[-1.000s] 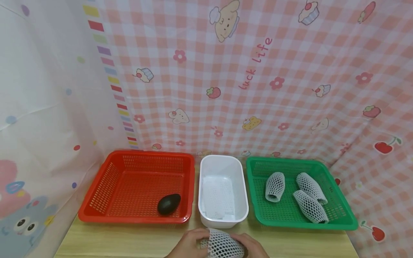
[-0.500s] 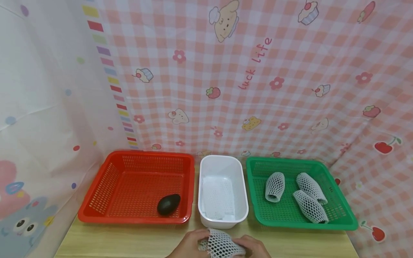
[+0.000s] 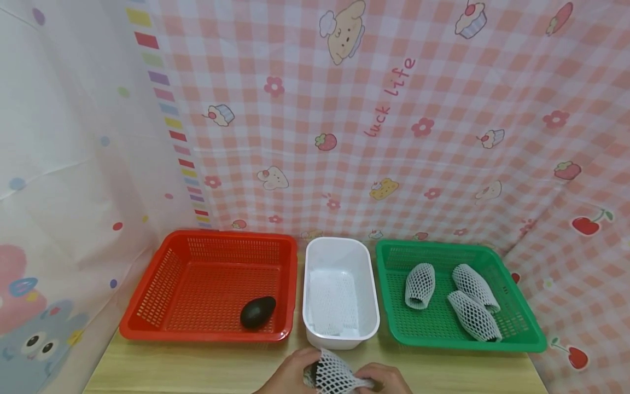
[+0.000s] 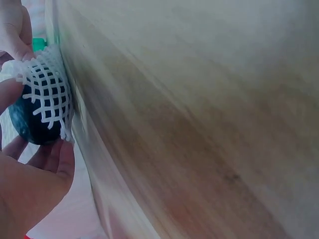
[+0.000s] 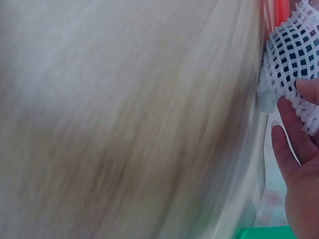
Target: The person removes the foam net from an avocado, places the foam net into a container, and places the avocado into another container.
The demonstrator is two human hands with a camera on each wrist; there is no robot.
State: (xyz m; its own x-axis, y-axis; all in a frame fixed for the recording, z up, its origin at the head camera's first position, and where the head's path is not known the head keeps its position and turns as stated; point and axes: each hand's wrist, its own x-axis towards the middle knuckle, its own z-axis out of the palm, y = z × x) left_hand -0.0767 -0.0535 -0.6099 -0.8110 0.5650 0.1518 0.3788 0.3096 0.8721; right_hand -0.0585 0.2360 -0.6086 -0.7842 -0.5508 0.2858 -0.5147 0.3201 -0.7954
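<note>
An avocado (image 4: 31, 122) with dark skin sits partly inside a white foam net sleeve (image 3: 332, 375) at the table's front edge. My left hand (image 3: 292, 374) grips the avocado at its bare left end. At the other end, my right hand (image 3: 386, 377) pinches the gathered net between thumb and fingers, as the right wrist view also shows. Dark skin shows through the mesh, and much of the fruit is covered by net and fingers. Another avocado (image 3: 258, 312), without a net, lies in the red basket (image 3: 211, 335).
A white bin (image 3: 340, 342) with flat netting (image 3: 339, 303) in it stands just beyond my hands. To its right, a green basket (image 3: 462, 345) holds three netted fruits (image 3: 420, 285). A checked curtain (image 3: 315, 109) hangs behind, over the wooden table (image 3: 197, 366).
The net's right end has narrowed into a pinched bunch as my right hand shifted slightly downward. More dark skin shows at the net's left end. The baskets and bin stay put.
</note>
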